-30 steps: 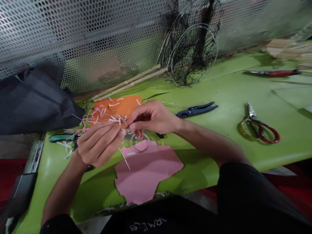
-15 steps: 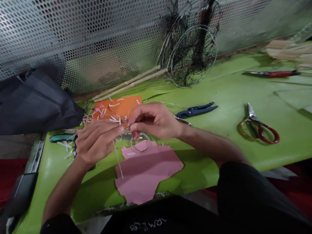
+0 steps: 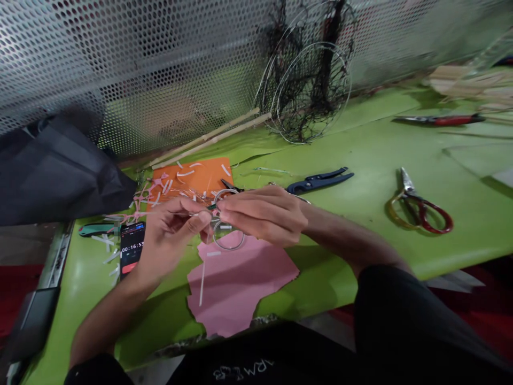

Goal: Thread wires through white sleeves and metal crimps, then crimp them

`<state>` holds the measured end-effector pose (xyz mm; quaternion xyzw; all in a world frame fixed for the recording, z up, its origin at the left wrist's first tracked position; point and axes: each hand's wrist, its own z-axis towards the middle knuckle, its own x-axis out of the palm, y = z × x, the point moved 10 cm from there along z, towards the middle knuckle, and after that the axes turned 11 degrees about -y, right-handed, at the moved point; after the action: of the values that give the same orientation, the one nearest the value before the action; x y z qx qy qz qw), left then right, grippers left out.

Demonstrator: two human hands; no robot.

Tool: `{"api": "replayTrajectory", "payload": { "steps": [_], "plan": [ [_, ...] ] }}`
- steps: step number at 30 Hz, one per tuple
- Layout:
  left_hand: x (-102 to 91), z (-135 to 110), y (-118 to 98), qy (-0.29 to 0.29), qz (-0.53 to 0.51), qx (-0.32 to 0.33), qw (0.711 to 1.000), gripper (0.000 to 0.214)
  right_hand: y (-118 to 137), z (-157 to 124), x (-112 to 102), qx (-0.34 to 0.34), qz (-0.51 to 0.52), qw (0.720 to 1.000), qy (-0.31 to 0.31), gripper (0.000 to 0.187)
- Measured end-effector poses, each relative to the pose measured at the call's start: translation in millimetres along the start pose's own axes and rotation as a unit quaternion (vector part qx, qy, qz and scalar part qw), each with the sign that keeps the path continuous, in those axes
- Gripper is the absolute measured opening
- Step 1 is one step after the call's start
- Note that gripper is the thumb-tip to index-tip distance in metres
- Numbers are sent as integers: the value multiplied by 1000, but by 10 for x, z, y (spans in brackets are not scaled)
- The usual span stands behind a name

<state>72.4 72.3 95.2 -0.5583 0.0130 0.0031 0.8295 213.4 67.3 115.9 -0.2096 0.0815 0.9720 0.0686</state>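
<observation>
Both hands meet above the middle of the green table. My left hand [image 3: 172,232] is closed, thumb and forefinger pinching a thin pale wire-like strand. My right hand [image 3: 264,214], back turned up, has its fingertips pressed around a tiny pink and green piece [image 3: 213,209] at the strand's end; most of it is hidden. Round metal loops [image 3: 228,247] lie just under the fingertips. Below them is a sheet of pink paper [image 3: 244,286] with ragged edges and narrow white strips [image 3: 202,283] at its left side.
An orange sheet [image 3: 216,168] carries white paper scraps. A phone [image 3: 131,243] and green-handled tool [image 3: 94,230] lie left. Blue pruners [image 3: 320,181], scissors [image 3: 420,208] and red-handled pliers [image 3: 444,120] lie right. Wire hoops with black netting [image 3: 312,96] lean on the mesh; a dark bag [image 3: 60,171] stands left.
My right hand has turned over, its back now up and fingers extended over the pinch. My left hand has rolled and shifted slightly right, uncovering the phone.
</observation>
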Motion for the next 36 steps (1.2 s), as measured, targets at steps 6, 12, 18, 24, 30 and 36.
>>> {"api": "replayTrajectory", "payload": {
  "steps": [6, 12, 18, 24, 30, 36],
  "plan": [
    [-17, 37, -206, -6, 81, 101, 992, 9, -201, -25, 148, 95, 100, 988, 70, 11],
    [-104, -85, -491, -51, 248, 303, 918, 19, -312, 40, 79, 121, 138, 982, -42, 7],
    [-6, -274, -637, 2, 328, 516, 791, 25, -473, 12, 486, 363, 417, 831, 62, 28],
    [78, -316, -583, 51, 351, 554, 753, 19, -434, -116, 665, 458, 551, 694, 72, 21],
    [94, -363, -605, 44, 378, 568, 730, 16, -435, -145, 673, 467, 551, 687, 79, 17],
    [89, -400, -617, 19, 382, 575, 723, 20, -405, -135, 657, 455, 567, 683, 70, 20]
  ]
}}
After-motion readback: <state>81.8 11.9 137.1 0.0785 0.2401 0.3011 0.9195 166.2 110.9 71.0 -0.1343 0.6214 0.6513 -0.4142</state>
